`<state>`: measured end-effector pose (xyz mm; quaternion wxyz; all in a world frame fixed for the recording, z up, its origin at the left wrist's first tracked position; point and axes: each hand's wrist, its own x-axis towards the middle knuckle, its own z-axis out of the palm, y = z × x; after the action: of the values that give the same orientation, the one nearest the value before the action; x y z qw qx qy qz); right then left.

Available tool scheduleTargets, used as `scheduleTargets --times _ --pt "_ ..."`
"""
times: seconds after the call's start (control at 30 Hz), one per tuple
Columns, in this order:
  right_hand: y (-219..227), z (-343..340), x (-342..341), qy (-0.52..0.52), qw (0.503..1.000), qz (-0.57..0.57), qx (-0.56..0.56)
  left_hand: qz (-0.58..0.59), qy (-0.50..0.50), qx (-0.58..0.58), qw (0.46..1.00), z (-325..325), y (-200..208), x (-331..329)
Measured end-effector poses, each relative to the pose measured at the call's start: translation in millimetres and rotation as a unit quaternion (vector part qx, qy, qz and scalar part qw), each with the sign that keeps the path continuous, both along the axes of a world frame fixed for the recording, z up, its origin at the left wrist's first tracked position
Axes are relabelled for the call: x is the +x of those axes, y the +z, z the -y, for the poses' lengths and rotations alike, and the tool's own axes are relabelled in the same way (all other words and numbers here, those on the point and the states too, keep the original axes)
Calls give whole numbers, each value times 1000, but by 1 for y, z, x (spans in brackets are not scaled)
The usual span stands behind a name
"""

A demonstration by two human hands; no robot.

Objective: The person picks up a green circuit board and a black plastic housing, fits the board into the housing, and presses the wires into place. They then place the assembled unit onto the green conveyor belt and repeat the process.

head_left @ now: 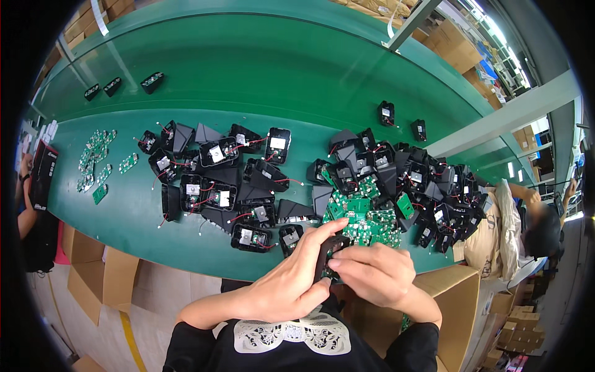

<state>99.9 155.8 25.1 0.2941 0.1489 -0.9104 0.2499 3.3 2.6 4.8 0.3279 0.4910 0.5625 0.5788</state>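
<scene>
Cream cutwork lace (291, 335) on a black fabric top (214, 350) is seen closest, at the lower edge; just beyond it, a small black hollow plastic housing (323, 260) is held up between two bare hands, by the near edge of a smooth green worktable (133, 217); by the left hand (282, 285) it is clasped from the left, with the forefinger laid along the far end and the thumb set at the near end, the grip closed around it; by the right hand (375, 273) its right side is touched with bent fingers, thumb and forefinger brought close together; whether a small part is pinched between them cannot be told, as the contact is hidden.

Judged by its look, the housing is light and stiff, with walls that may be somewhat slippery; it is best taken by the outer walls, so that nothing inside is pressed.

Past the fingers, a loose pile of green printed circuit boards (362, 214) is spread; these look thin, rigid and fragile, and are better lifted by their edges; to the right, a dense heap of black plastic housings (434, 186) is gathered; to the left, a looser cluster of black open-faced housings (226, 195) is laid out, with thin red wires (288, 180) left trailing; the wires look soft and easily snagged, so no housing should be pulled by them.
</scene>
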Motion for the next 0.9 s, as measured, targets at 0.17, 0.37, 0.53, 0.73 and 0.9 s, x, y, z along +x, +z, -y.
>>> scheduleTargets --times 0.17,0.37,0.53,0.73,0.9 --pt "1 8 5 -75 991 -10 110 -21 52 17 998 -2 -2 4" --pt "4 12 8 -83 990 -9 117 -57 59 29 996 -3 -1 6" --pt "1 17 7 -120 987 -30 98 -73 69 46 994 -4 -1 7" --pt "4 17 6 -134 990 40 31 -43 87 38 995 -2 -6 12" --pt "-1 18 6 -123 992 4 -31 -108 122 80 983 -7 -11 15"
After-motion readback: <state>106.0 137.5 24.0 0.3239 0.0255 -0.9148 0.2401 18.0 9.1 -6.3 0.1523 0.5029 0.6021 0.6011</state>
